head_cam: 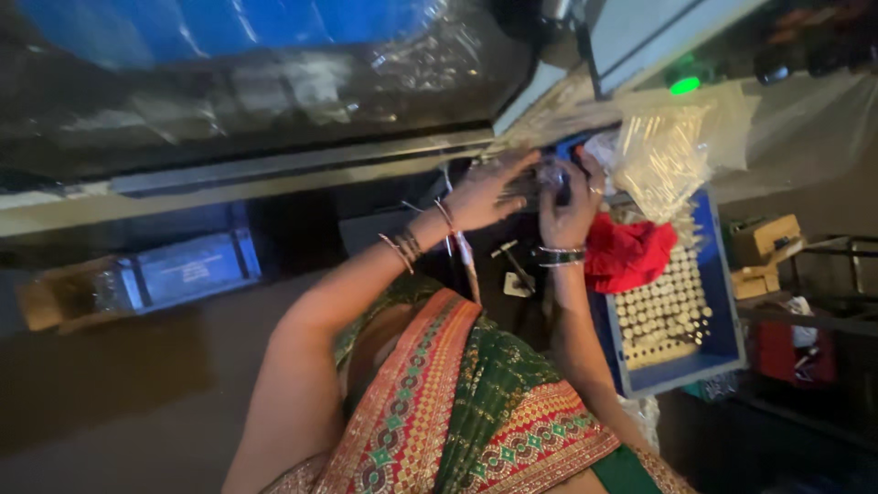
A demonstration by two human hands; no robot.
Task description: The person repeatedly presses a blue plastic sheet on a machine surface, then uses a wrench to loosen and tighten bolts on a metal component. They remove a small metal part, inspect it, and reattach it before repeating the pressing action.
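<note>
— Well, what are the hands doing?

— Left hand lies spread, fingers flat; right hand pinches a small clear piece — it sits between both hands, just beyond the blue tray's far-left corner.

— Any tip?

— I'd judge a steady pinch best, held low beside the red cloth — the bag of white sticks crowds close.

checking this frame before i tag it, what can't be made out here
- Small clear thing at the right hand: blurred and partly covered by its fingers, kind unclear, head view.
- Left hand: motion blur hides what its fingertips touch.
- Pale round pieces in the blue tray: too small to identify; the red cloth and clear plastic bag cover the far part.
- Shelf at right: dark, cut off by the edge.
</note>
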